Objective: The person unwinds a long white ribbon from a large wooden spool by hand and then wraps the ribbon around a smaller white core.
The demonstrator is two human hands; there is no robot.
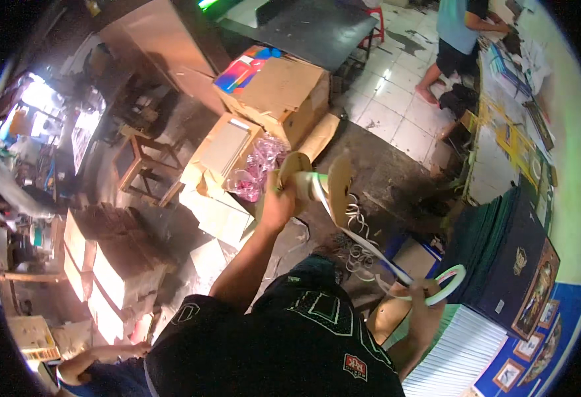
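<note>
My left hand (279,204) is closed round one side of a spool (339,185) with two tan round flanges, held up in front of me. A white strip (370,248) runs slantwise from the spool's core down to the right. At its other end my right hand (425,301) grips the strip, which forms a loose white loop (454,281) beside the fingers. Thin curly strips (356,258) hang or lie below the spool; I cannot tell which.
Cardboard boxes (284,86) and a pink plastic bag (264,162) stand ahead. Stacked dark covers (489,245) and white sheets (456,351) are at the right. Cartons (115,264) and a wooden stool (146,162) are at the left. Other people (459,40) are nearby.
</note>
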